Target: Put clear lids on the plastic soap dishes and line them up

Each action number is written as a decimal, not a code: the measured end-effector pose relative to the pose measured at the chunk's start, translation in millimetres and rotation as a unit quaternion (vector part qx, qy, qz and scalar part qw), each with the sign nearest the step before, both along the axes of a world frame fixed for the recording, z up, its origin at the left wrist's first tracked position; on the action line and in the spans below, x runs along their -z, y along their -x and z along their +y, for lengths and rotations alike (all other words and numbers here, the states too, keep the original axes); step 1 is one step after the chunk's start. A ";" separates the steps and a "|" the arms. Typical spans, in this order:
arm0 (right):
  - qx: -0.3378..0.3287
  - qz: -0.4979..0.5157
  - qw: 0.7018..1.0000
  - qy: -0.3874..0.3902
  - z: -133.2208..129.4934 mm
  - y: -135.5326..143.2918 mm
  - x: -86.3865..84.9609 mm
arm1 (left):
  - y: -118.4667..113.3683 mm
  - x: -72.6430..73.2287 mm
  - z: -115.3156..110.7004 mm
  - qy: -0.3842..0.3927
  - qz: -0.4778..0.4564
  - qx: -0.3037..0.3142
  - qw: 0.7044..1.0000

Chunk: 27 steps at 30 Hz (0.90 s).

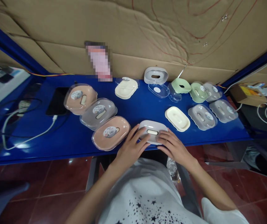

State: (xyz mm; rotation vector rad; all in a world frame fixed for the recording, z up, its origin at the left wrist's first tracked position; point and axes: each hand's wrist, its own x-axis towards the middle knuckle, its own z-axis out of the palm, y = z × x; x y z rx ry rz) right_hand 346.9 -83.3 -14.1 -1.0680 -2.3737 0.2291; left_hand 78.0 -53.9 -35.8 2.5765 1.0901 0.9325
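A grey oval plastic box (151,124) lies at the front edge of the blue table, with a small cream pill-shaped piece in the slot on its top. My left hand (131,145) grips its left end, fingers over the top. From the other side, my right hand (174,144) has its fingers curled over the right end. Just left of my left hand is a peach box (118,130) under a clear, labelled cover. A cream oval tray (178,119) sits beyond my right hand. What is under the grey box is hidden.
Covered peach (74,104) and grey (92,117) boxes stand left; more grey boxes (201,122) are right. Along the back are a cream part (126,88), a grey shell (161,72), a clear cover (162,91) and a green shell (182,84). A phone (57,101) with a white cable (36,139) lies left.
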 end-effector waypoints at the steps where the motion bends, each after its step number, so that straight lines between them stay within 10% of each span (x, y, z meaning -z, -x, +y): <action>1: -0.001 0.005 1.000 0.009 0.2 -1.6 -1.7 | -0.3 -0.5 0.1 0.001 0.003 0.002 1.000; 9: 0.181 -0.063 0.981 -0.005 101.1 -36.5 -39.8 | -3.6 -7.9 -0.4 0.030 -0.050 0.007 0.998; 16: 0.200 -0.063 0.975 0.069 206.3 -19.5 -32.3 | 0.7 -12.7 0.9 0.101 -0.057 0.013 0.993; 20: 0.186 0.159 0.963 0.115 179.4 -18.2 -42.0 | 0.3 -9.2 0.5 0.138 -0.066 -0.009 0.988; 27: 0.164 0.417 0.833 0.325 80.6 -16.7 -45.9 | -3.8 -8.0 -0.5 0.136 -0.091 -0.038 0.986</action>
